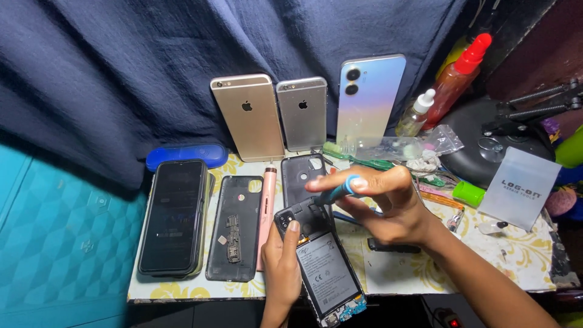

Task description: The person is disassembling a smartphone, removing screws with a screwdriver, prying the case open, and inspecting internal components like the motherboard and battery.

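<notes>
My left hand [280, 267] grips an opened phone [322, 267] by its left edge, thumb resting near the camera corner; its back is off and the battery and circuit board show. My right hand [379, 203] holds a small screwdriver [335, 193] with a blue handle, fingers pinched on its top, tip pointing down at the upper part of the open phone.
A black phone [174, 215], a dark back cover [235, 228], a pink tool [266, 212] and another dark cover [302, 177] lie on the patterned table [473, 261]. Three phones, gold [248, 116], silver [302, 113] and pale iridescent [369, 97], lean against a dark blue cloth. Bottles [452, 82] and a lamp base [492, 146] stand right.
</notes>
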